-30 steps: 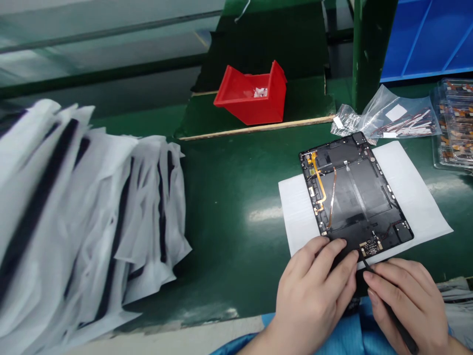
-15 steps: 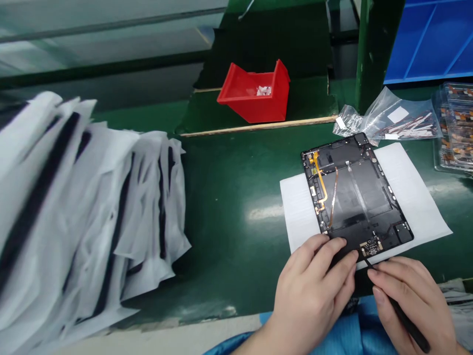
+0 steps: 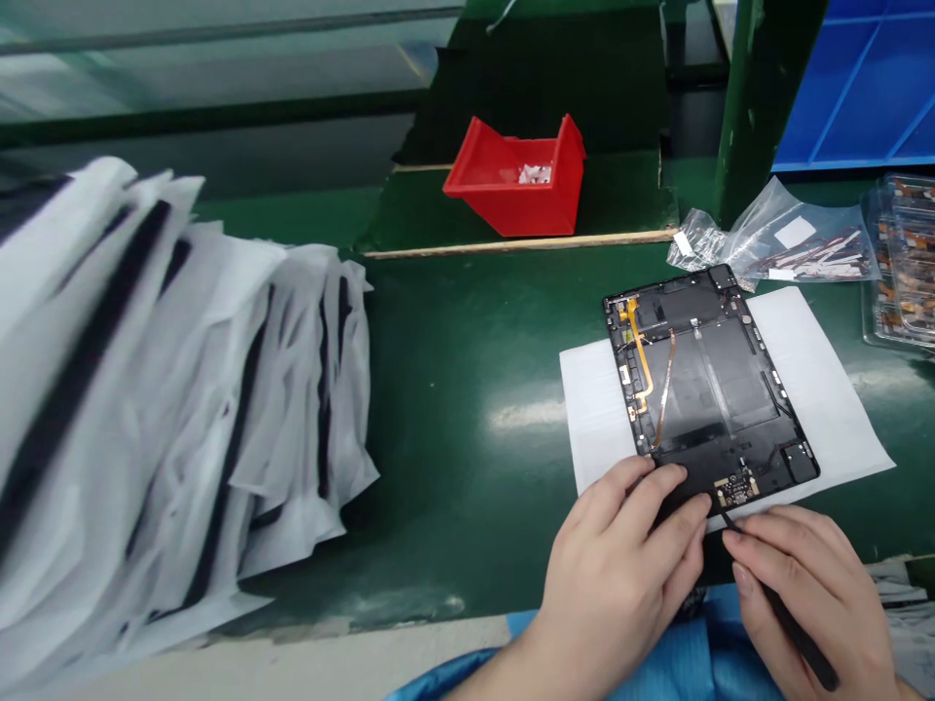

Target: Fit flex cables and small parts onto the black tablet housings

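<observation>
Head view: green counter [image 3: 438, 389], an opened black device shell [image 3: 708, 389] and two hands at its near edge

Across the counter, the left side is filled by a row of white-wrapped dark slabs [image 3: 182, 389], leaning one on another. At the far right stands a blue bin [image 3: 862, 78]. Nearer the person, a white sheet [image 3: 833, 380] lies flat, and the black device shell rests askew on top of it, inside facing up. Well back, near the middle, sits a red bin [image 3: 544, 209]. Clear trays [image 3: 906, 263] are stacked at the right edge, just beside a clear bag [image 3: 825, 229] of thin strips. The left hand [image 3: 628, 565] lays slightly spread, bent fingers on the shell's near left corner; its thumb side is partly hidden, so I cannot tell if it grips. The right hand [image 3: 818, 584] is closed around a slim black tool [image 3: 796, 633], its tip at the shell's near edge; contact cannot be told. Inside the shell, an orange ribbon [image 3: 643, 360] runs along the left side and a small circuit board [image 3: 736, 485] sits near the tool tip
</observation>
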A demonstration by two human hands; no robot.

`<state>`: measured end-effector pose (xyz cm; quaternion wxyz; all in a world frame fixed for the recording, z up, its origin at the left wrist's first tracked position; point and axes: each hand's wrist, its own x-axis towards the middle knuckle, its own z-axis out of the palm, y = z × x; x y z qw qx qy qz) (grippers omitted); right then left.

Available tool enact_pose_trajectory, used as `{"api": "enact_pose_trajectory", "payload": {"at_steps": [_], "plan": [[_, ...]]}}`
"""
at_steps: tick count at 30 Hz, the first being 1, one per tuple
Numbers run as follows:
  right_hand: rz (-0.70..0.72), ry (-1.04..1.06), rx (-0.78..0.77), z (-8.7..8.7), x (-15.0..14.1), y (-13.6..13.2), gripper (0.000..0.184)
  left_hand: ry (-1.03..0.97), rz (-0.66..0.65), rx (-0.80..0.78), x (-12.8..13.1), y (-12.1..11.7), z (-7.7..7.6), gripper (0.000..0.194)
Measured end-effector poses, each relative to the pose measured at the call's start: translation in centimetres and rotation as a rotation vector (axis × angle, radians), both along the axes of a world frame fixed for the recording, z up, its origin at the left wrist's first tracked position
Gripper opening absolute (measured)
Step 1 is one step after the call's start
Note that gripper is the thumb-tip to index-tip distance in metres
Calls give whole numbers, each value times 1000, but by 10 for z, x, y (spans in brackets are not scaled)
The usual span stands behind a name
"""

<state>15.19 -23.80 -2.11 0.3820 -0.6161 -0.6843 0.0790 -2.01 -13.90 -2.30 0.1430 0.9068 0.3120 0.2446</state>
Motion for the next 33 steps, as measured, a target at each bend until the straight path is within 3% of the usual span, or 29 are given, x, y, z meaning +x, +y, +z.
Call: {"api": "enact_pose_trajectory", "payload": {"at_steps": [6, 11, 16, 24, 33], "plan": [[-7, -18, 10, -2, 2, -2, 27, -5, -1, 6, 0, -1, -2, 17], [58, -36, -68, 9, 5, 6, 27, -14, -3, 11, 0, 0, -1, 18], [50, 96, -146, 22, 7, 22, 18, -33, -37, 11, -3, 1, -3, 17], [1, 296, -364, 22, 19, 32, 16, -28, -7, 14, -10, -2, -4, 16], [83, 182, -298, 22, 17, 30, 16, -59, 6, -48, -11, 1, -1, 17]]}}
